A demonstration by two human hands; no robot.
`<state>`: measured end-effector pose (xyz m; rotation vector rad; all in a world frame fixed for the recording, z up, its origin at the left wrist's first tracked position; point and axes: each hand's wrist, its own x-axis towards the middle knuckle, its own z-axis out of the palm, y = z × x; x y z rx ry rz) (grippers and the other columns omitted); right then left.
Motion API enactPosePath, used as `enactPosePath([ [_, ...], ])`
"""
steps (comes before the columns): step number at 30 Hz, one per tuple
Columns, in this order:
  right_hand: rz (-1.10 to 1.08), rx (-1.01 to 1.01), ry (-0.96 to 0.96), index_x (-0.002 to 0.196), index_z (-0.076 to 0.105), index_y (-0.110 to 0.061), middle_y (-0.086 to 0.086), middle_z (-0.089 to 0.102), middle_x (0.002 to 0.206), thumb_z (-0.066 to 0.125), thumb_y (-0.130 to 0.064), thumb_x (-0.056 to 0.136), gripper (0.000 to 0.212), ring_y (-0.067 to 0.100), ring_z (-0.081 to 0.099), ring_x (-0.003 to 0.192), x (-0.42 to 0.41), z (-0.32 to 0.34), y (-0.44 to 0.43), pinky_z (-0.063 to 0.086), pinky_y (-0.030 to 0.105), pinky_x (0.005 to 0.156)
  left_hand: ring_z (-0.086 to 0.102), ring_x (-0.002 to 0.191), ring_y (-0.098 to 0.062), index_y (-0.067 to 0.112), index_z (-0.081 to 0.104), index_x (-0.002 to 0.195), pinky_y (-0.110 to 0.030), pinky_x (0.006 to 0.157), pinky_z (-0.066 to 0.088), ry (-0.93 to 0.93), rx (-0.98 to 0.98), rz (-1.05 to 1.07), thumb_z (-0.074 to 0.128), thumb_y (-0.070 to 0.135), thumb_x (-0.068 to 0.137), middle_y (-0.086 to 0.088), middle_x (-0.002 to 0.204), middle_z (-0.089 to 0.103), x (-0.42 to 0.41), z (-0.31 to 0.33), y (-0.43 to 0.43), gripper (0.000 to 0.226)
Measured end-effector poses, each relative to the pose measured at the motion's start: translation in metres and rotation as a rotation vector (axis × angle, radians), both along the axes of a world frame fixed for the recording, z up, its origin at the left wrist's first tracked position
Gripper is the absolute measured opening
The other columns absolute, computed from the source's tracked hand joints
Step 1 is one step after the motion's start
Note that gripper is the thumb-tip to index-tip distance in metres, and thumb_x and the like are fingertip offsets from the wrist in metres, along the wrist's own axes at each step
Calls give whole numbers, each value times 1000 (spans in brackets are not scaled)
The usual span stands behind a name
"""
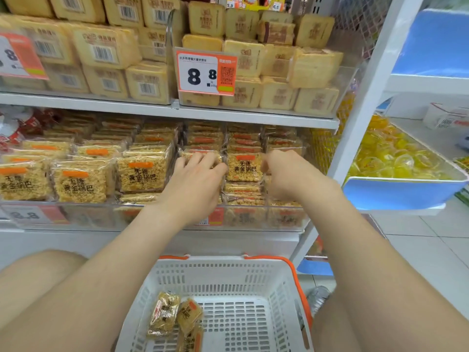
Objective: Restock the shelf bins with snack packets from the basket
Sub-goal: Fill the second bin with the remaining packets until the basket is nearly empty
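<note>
In the lower shelf bin (101,214), the left hand (200,174) curls its fingers over a packet (189,153). The right hand (286,174) is curled beside an upright packet (243,167); its grip cannot be told. 3 spare packets (165,313) lie in the near basket (228,261).

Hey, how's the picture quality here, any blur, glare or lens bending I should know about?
Head view: even shop light, no hard shadows; the wide lens bends the white shelf post; the upper price tag reads sharp, the lower label behind the clear bin front is smeared; the left hand and right hand look slightly soft at the packets.
</note>
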<state>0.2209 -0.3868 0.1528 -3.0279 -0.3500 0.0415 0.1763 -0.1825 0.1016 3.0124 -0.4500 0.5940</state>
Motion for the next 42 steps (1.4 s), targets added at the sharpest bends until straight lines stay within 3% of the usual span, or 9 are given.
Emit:
enactPosePath([
  [4, -60, -86, 120, 128, 57, -18, 9, 58, 122, 62, 3, 78, 54, 36, 63, 102, 4, 0, -31, 60, 47, 86, 42, 134, -22, 26, 52, 141, -47, 104, 35, 33, -36, -144, 53, 20, 100, 4, 139, 49, 1, -3, -18, 42],
  [8, -20, -79, 89, 126, 59, -21, 6, 58, 117, 86, -7, 74, 60, 33, 65, 98, 15, -5, -47, 61, 45, 82, 34, 145, -17, 26, 46, 149, -48, 114, 29, 95, -43, -214, 49, 19, 103, 6, 153, 42, 7, -8, -36, 46],
  [11, 13, -58, -25, 121, 63, -25, 6, 60, 114, 69, -5, 88, 39, 32, 64, 93, 26, -5, -55, 57, 42, 79, 25, 153, -17, 26, 41, 154, -50, 119, 25, 141, -50, -192, 46, 20, 105, 5, 162, 34, 13, -12, -43, 49],
  [15, -9, -145, -313, 131, 62, -27, 11, 61, 124, 65, -6, 94, 43, 38, 53, 119, 39, -10, -55, 42, 50, 97, 20, 156, -19, 26, 39, 155, -52, 121, 22, 165, -60, -160, 45, 22, 106, 4, 165, 32, 17, -15, -47, 50],
  [20, -29, -12, -420, 112, 65, -15, 12, 64, 110, 76, -13, 90, 24, 38, 61, 106, 48, -18, -44, 51, 43, 76, 21, 155, -19, 25, 42, 154, -51, 121, 22, 170, -84, -152, 47, 24, 106, 4, 164, 34, 14, -14, -45, 49],
  [25, -88, -63, -257, 131, 55, -18, 13, 55, 127, 87, -52, 77, 71, 37, 50, 123, 45, -21, -40, 52, 49, 89, 28, 151, -19, 26, 46, 151, -50, 118, 25, 170, -73, -162, 48, 24, 105, 4, 159, 40, 10, -13, -43, 46],
  [30, -195, -102, -384, 132, 53, -15, 17, 53, 131, 83, -50, 83, 67, 40, 55, 119, 47, -32, -36, 50, 48, 90, 31, 148, -16, 28, 47, 152, -48, 119, 24, 210, -88, -161, 45, 24, 105, 9, 155, 43, 6, -12, -41, 46],
  [36, -146, 6, -375, 127, 55, -12, 18, 45, 132, 80, -23, 90, 46, 39, 59, 105, 41, -40, -32, 45, 41, 72, 38, 135, -18, 25, 59, 130, -45, 112, 34, 147, -158, -195, 52, 21, 102, 7, 134, 50, -3, -16, -33, 29],
  [42, 51, 125, -468, 103, 65, -11, 9, 62, 98, 58, -8, 89, 16, 32, 62, 87, -17, -31, 0, 39, 34, 62, 43, 86, -16, 28, 50, 86, -37, 72, 42, -22, -174, -231, 63, 31, 89, 11, 85, 50, -26, -17, -23, 13],
])
